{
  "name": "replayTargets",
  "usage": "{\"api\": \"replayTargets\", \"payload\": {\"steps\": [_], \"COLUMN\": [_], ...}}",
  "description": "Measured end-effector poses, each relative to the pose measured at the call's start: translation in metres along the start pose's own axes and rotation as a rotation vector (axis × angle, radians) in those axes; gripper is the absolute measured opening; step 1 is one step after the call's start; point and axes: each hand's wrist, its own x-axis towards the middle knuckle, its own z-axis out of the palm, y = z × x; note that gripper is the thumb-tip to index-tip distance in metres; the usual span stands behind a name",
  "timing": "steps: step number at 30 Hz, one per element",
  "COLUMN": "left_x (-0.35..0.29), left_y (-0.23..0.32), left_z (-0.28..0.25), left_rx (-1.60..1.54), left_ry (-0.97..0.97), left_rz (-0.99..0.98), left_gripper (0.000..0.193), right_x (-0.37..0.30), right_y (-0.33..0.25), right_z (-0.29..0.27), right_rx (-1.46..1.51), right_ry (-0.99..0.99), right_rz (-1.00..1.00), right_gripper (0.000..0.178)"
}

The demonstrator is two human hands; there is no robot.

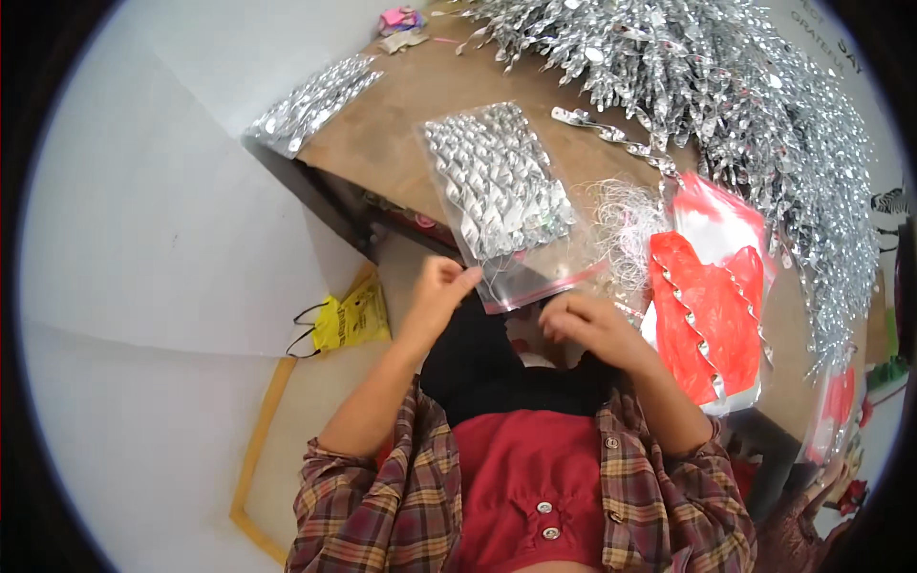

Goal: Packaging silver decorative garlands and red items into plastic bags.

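A clear zip bag [521, 277] with a pinkish-red closure strip lies on the table and juts over its near edge. Twisted silver foil strips [497, 181] fill it in neat rows. My left hand [439, 291] pinches the bag's near left edge between thumb and fingers. Close to the bag's closure, my right hand [592, 327] is held with its fingers curled inward; whether anything is between them is hidden. One loose twisted silver strip [611, 134] lies beyond the bag, at its right.
Silver foil strips [669, 57] are heaped along the far right of the brown table [382, 134]. A tangle of white string [630, 234] and a red plastic bag [702, 315] lie right of the zip bag. A yellow bag [351, 320] stands below the table's left side.
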Motion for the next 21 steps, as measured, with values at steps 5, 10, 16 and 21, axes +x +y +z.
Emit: {"api": "replayTargets", "payload": {"steps": [5,10,16,21], "left_x": [-0.016,-0.023,-0.031,-0.035], "left_y": [-0.002,-0.006,-0.006,-0.003], "left_z": [0.021,0.022,0.016,0.013], "left_rx": [-0.452,-0.540,-0.509,-0.476], "left_ry": [-0.510,-0.451,-0.512,-0.534], "left_rz": [-0.494,-0.549,-0.541,-0.504], "left_gripper": [0.029,0.029,0.033,0.035], "right_x": [0.042,0.055,0.057,0.058], "right_y": [-0.003,0.016,0.007,0.024], "right_z": [0.021,0.029,0.022,0.030], "right_rx": [-0.619,-0.729,-0.609,-0.892], "right_ry": [0.130,0.158,0.111,-0.051], "right_rz": [-0.384,-0.455,-0.423,-0.427], "right_gripper": [0.010,0.010,0.017,0.028]}}
